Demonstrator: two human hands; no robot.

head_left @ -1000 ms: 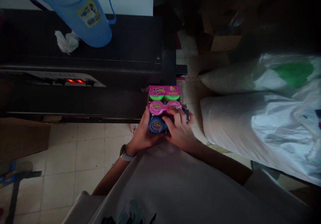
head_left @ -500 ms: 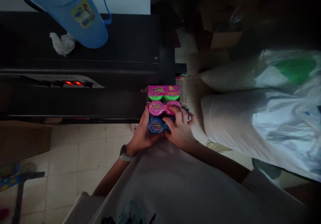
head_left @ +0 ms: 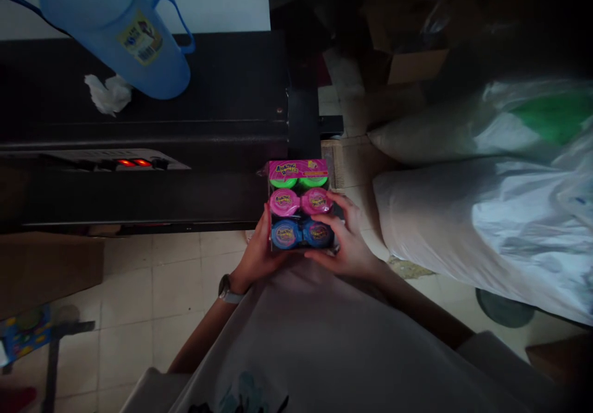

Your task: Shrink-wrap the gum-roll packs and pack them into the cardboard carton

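A clear-wrapped pack of candy rolls [head_left: 300, 203], labelled "Amazing Rolls", is held upright before my body. Green, pink and blue round cases show through the wrap in rows, below a pink printed header. My left hand [head_left: 260, 249] grips the pack's lower left side, its fingers partly hidden behind or under it. Around the right side bends my right hand [head_left: 349, 240], fingertips touching the wrap beside the pink and blue cases.
A black machine [head_left: 222, 187] with red lit switches [head_left: 133, 163] stands ahead on the left. On it are a blue pitcher [head_left: 125, 36] and crumpled white tissue [head_left: 109, 94]. Large white sacks [head_left: 430, 209] lie at right; a cardboard box [head_left: 50, 271] sits at lower left.
My right hand has shifted right off the front of the pack, uncovering the right blue and pink cases. My left hand keeps its grip. The view has shifted slightly.
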